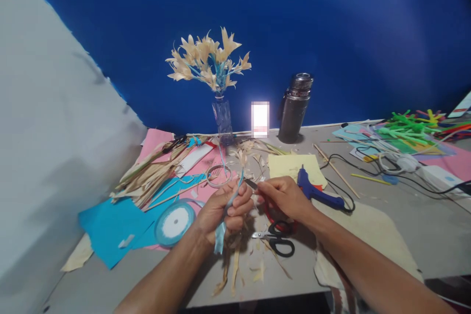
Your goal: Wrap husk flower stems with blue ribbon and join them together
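At the far left of my feed, a sheet of blue paper (110,228) lies partly under a ribbon spool (174,222); above it, dried husks (150,174) overlap so much that I can't separate the strips. A tape roll (219,176) sits just behind the left hand (230,206), which is curled closed around a ribbon-wrapped stem (239,180) at lower centre. Its fingers hide the stem's middle from me; a pale flower (242,157) shows above, a blue ribbon end (220,239) below. At upper centre, more flowers (209,56) stand in a clear bottle (222,117), and a blurred bright patch hides whatever is beside it.

Right of centre, the right hand (281,196) pinches a dark blade (250,184) near the stem; I can't tell whether they touch. Its handle is mostly covered by the palm. Black-handled scissors (281,245) lie just below, and a glue gun (320,194) sits close by the wrist. The right forearm crosses a pale cloth (379,230), and tangled cables (368,154) fill the right side.
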A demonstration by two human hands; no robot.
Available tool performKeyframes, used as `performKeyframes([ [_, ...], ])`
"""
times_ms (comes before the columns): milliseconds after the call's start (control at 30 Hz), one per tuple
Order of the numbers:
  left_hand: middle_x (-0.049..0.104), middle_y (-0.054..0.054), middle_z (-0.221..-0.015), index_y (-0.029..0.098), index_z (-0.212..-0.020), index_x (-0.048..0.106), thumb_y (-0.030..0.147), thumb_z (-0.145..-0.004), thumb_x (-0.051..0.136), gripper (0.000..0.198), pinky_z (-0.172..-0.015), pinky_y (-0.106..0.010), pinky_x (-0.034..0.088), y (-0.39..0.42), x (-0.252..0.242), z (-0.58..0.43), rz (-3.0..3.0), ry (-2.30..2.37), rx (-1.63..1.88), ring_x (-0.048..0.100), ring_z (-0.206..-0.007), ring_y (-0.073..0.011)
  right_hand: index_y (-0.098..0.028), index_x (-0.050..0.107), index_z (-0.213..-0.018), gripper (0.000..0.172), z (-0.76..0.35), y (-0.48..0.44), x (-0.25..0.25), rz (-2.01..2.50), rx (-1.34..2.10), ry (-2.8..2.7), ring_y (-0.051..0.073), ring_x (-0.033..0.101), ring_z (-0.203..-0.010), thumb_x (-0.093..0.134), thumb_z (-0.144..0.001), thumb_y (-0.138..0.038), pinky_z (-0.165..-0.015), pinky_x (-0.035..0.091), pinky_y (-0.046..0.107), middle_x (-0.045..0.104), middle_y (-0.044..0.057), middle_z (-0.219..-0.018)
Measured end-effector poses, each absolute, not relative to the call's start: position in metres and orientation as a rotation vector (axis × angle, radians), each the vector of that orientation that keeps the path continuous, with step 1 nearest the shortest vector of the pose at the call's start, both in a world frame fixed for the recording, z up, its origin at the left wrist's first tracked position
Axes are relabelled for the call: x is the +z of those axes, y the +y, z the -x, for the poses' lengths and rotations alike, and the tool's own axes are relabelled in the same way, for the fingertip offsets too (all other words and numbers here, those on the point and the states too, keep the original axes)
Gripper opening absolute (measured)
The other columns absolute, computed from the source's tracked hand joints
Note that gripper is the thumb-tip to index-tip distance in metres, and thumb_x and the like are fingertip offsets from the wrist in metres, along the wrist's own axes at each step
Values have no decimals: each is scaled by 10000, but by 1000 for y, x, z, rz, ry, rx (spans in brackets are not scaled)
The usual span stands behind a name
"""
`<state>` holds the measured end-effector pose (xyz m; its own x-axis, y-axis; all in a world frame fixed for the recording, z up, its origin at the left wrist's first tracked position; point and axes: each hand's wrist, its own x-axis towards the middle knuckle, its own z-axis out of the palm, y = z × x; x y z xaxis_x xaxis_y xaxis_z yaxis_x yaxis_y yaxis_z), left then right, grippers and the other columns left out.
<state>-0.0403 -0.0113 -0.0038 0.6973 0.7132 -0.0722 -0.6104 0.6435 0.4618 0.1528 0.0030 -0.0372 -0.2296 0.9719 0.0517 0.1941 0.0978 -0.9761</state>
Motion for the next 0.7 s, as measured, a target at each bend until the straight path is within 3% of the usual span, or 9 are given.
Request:
performKeyframes([
  [100,379,46,-627,97,-777,586,94,-826,683,108,-322,-66,164,-12,-9,36,-433,278,728,241,-469,-23,-181,770,-867,196,-153,3,-34,1148,1223,-1482,112,553,-526,622,-837,-306,-525,428,240,729,28,-742],
  [200,370,46,-621,99,-773,584,109,-839,669,109,-317,-65,165,-13,-13,33,-429,271,686,208,-467,-27,-167,742,-1018,290,-153,1,-27,1106,1420,-1373,92,495,-449,629,-850,-374,-451,362,220,703,18,-665],
  [300,376,41,-628,98,-790,586,113,-860,638,88,-319,-67,175,-13,-17,31,-434,266,653,198,-471,-31,-157,735,-946,297,-156,0,-21,1030,1525,-1234,81,473,-457,676,-826,-423,-437,315,193,660,4,-590],
  [467,373,37,-621,107,-801,583,125,-868,627,82,-329,-72,179,-15,-21,29,-472,270,606,197,-477,-38,-166,726,-860,255,-162,-1,-20,882,1756,-1080,51,459,-487,809,-701,-348,-437,301,179,712,22,-787],
  [700,381,41,-622,108,-794,583,167,-838,688,128,-334,-65,194,-16,-24,24,-486,329,574,206,-467,-26,-158,699,-827,246,-161,-5,-21,758,1797,-1159,147,661,-656,833,-705,-324,-626,506,260,717,31,-749],
])
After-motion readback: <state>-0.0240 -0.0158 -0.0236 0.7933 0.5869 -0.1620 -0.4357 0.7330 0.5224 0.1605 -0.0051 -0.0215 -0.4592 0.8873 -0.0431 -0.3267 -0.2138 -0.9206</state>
